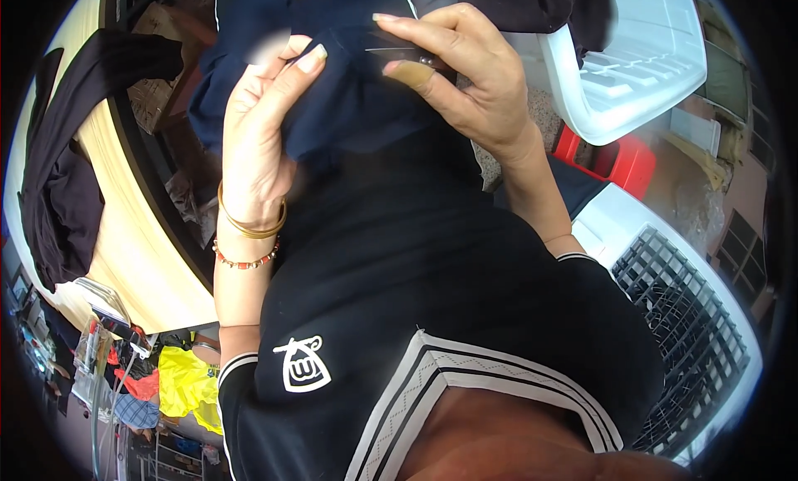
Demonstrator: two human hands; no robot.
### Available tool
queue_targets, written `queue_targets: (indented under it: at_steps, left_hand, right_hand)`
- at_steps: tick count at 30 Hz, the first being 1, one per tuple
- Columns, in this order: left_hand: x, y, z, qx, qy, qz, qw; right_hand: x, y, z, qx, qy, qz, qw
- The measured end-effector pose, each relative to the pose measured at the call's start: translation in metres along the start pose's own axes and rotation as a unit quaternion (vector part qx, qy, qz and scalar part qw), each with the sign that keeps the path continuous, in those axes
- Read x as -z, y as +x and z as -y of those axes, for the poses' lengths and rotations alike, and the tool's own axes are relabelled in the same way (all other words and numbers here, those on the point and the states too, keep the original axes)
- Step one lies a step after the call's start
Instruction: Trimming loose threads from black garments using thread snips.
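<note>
Navy blue cloth (341,98) lies bunched across my lap at the top of the view. My left hand (270,107) pinches a fold of it between thumb and fingers. A gold bangle and a beaded bracelet circle that wrist. To the right of the pinch, my right hand (478,82) is closed on small thread snips (416,57), thin blades pointing left toward the cloth. Most of the snips' handle is hidden in the palm. A tan covering wraps the right thumb. Whether the blades touch the cloth, I cannot tell.
A pale wooden table (125,231) curves along the left, with dark garments (66,198) draped over it. At the upper right stands a translucent white plastic basket (598,115), dark cloth (532,7) over its edge. A red plastic stool (632,165) and a white-framed chair (706,290) are at the right.
</note>
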State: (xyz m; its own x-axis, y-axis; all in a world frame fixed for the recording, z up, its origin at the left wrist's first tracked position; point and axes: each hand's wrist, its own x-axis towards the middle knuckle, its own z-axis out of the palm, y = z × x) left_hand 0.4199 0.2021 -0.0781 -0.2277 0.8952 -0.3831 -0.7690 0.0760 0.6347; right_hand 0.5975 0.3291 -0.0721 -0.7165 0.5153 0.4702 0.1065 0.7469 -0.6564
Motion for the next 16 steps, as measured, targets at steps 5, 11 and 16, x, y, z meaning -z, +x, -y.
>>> queue_targets:
  at_steps: [5, 11, 16]
  left_hand:
    - [-0.0036, -0.0019, 0.0028, -0.052, 0.047, 0.013, 0.997]
    - [0.0002, -0.0028, 0.0028, -0.046, 0.042, 0.040, 0.997]
    - [0.0036, -0.0010, 0.0040, -0.047, 0.036, 0.061, 0.996]
  right_hand:
    - [-0.0001, 0.0000, -0.0013, 0.005, -0.009, 0.006, 1.000]
    - [0.0024, 0.0002, -0.0054, 0.018, 0.045, 0.015, 0.999]
    - [0.0041, 0.0009, -0.0053, 0.022, 0.046, 0.025, 0.998]
